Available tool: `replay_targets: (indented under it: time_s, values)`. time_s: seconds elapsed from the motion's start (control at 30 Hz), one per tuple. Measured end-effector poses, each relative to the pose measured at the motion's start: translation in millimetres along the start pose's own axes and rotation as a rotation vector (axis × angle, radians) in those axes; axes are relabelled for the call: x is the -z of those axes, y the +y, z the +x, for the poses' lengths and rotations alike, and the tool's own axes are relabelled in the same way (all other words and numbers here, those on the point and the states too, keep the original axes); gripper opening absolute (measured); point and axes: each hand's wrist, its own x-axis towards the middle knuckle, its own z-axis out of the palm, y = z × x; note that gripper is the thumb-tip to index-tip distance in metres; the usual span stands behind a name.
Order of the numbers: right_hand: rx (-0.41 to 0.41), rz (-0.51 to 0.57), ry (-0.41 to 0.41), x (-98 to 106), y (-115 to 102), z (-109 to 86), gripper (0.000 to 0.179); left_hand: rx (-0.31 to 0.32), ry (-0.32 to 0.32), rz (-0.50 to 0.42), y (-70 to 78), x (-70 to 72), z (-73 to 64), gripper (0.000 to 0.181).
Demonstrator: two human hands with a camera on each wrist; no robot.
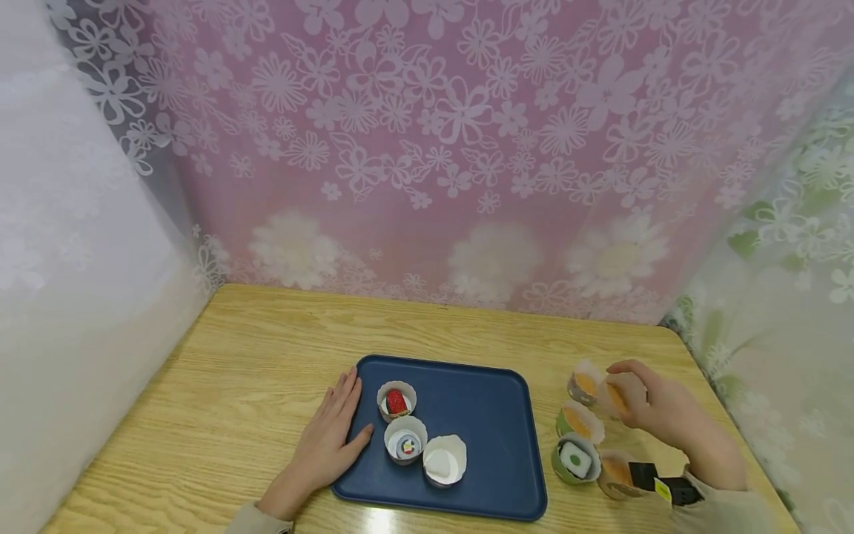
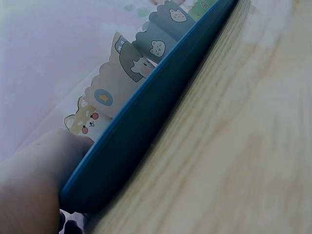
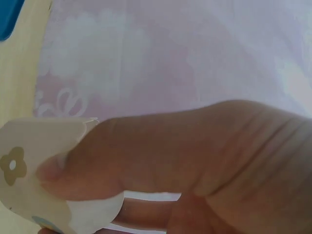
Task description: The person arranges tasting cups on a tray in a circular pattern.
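My right hand (image 1: 667, 409) pinches a pale paper baking cup (image 3: 34, 141) with an orange-yellow filling, at the right of the table. In the right wrist view the thumb presses the cup's flower-printed side. Flat along the left rim of a dark blue tray (image 1: 497, 445) lies my left hand (image 1: 323, 441), its thumb reaching over the rim. On the tray stand a cup with a red strawberry-like piece (image 1: 396, 401), a cup with a round grey-blue piece (image 1: 408, 446) and a cup with a white piece (image 1: 438, 464).
Right of the tray stand a cup with orange filling (image 1: 586, 383), a green cup with orange filling (image 1: 577, 421), a green cup with a white, green-centred piece (image 1: 574, 460) and a brown-patterned cup (image 1: 615, 475). Floral curtains (image 1: 434, 148) surround the wooden table (image 1: 280, 334).
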Motion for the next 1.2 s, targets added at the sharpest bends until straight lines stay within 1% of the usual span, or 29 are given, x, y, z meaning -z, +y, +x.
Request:
replay_targets:
  time_s: [0.1,0.27,0.43,0.57,0.67,0.77,0.9,1.03,1.2]
  values:
    - [0.013,-0.002,-0.01,0.6,-15.2,6.3,0.057,-0.001,0.002,-0.002,-0.8,-0.7,0.1,0.077]
    - [0.085,0.02,-0.024,-3.6,-39.0,20.1,0.054,-0.002,0.006,-0.002,-2.5,-2.0,-0.1,0.077]
    - [0.135,0.055,-0.052,-10.8,-60.5,35.8,0.056,-0.001,0.007,0.005,-3.8,-2.7,0.1,0.077]
    - [0.182,0.043,-0.045,-17.5,-74.8,45.8,0.054,-0.004,0.01,-0.005,-3.5,-2.6,0.1,0.077]
    - [0.192,0.023,-0.038,-23.4,-85.3,51.9,0.054,-0.012,0.014,-0.003,-2.8,-2.5,-0.1,0.077]
    - [0.218,0.0,-0.038,-30.0,-95.7,59.0,0.055,-0.018,0.015,0.007,-2.9,-2.5,-0.3,0.077]
    - [0.248,-0.002,-0.063,-40.0,-111.2,69.3,0.058,-0.019,0.015,0.002,-2.7,-1.7,-0.2,0.077]
    - [0.267,-0.009,-0.108,-53.9,-125.6,80.8,0.062,-0.017,0.017,-0.006,-2.3,-1.2,-0.6,0.077]
    - [0.295,-0.026,-0.159,-73.2,-140.1,92.2,0.063,-0.014,0.013,-0.01,-2.1,-1.2,-0.5,0.076]
